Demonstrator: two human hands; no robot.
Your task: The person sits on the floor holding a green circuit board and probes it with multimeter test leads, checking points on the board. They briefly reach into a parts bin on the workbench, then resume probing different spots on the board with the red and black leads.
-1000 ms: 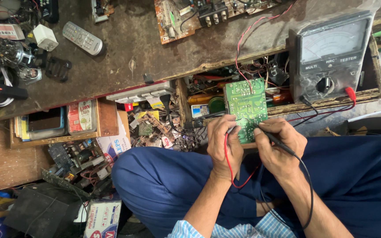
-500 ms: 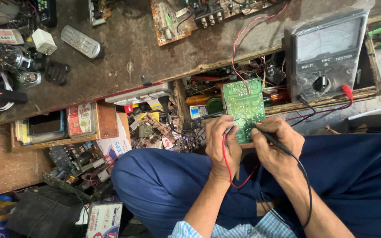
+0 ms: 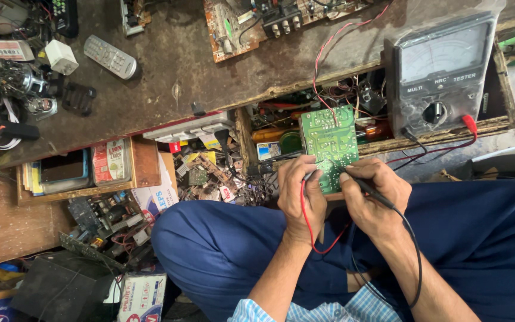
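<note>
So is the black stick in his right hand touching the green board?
Touching. In the head view, the black probe in the right hand has its tip resting on the green circuit board.

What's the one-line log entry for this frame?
left hand: red probe on green board | right hand: black probe on board | meter: on bench edge, leads plugged in

Lower edge of green circuit board [image 3: 329, 146] hidden behind left hand [image 3: 301, 194] and right hand [image 3: 372, 194]. Probe tips too small to tell against the board. Brown circuit board [image 3: 233, 27] cut off at far edge. Black wire lost behind right forearm.
</note>
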